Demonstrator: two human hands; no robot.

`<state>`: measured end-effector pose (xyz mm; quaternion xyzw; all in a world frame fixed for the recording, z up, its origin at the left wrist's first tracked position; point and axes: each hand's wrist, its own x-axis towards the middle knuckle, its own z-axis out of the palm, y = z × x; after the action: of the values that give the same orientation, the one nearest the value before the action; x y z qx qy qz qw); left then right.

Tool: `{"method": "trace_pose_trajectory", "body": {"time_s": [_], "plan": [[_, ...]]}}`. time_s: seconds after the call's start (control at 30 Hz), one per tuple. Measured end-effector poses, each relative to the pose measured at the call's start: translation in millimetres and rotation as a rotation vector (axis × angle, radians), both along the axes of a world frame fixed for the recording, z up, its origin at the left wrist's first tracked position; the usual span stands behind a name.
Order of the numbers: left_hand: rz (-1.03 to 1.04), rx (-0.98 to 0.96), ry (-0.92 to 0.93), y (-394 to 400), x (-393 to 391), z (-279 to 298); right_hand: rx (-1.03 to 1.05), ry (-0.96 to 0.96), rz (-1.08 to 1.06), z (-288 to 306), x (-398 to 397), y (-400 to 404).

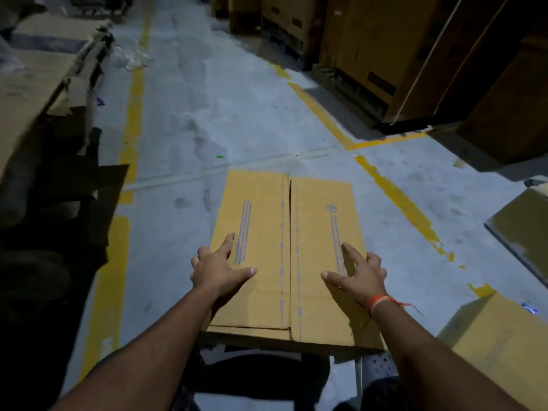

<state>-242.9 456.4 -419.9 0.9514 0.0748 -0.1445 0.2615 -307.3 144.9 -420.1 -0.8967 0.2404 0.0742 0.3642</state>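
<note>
A cardboard box point(267, 232) lies lengthwise in front of the person, its two top flaps folded shut and meeting along a central seam point(289, 247) lined with faint purple dashes. What carries the box at its near end is dark and cannot be made out.

The left hand point(218, 269) sits on the box's left edge. Its thumb and forefinger are spread flat on the top flap, and the other fingers bend over the side. The right hand point(360, 272) mirrors it on the box's right edge, thumb and forefinger splayed on the flap and the rest hooked over the rim. So both hands clasp the box near its near end, well apart from each other with the seam between them. An orange thread band point(378, 301) circles the right wrist.

Beyond the box runs a grey concrete floor point(207, 99) marked with yellow lines point(133, 108). Left of the box stands a stack of flattened cardboard point(35, 84). Far beyond it, to the right, are tall cartons point(370, 40). A smaller carton point(498, 345) sits just right of the box's near end.
</note>
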Motion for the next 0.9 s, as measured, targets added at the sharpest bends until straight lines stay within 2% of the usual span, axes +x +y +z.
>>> {"method": "trace_pose_trajectory", "body": {"time_s": [0.23,0.47,0.6,0.73,0.9], "plan": [[-0.047,0.021,0.125,3,17,-42,0.024,0.088,0.024,-43,23,-6],[-0.02,-0.007,0.103,-8,28,-47,0.028,0.091,0.061,-59,26,-21],[-0.032,0.033,0.006,-15,39,-30,0.191,0.048,-0.035,-59,27,-33],[-0.081,0.157,-0.124,-11,54,18,0.343,-0.005,-0.039,-58,31,-29],[-0.145,0.35,-0.198,-9,39,43,0.446,0.081,-0.01,-67,32,-2]]}}
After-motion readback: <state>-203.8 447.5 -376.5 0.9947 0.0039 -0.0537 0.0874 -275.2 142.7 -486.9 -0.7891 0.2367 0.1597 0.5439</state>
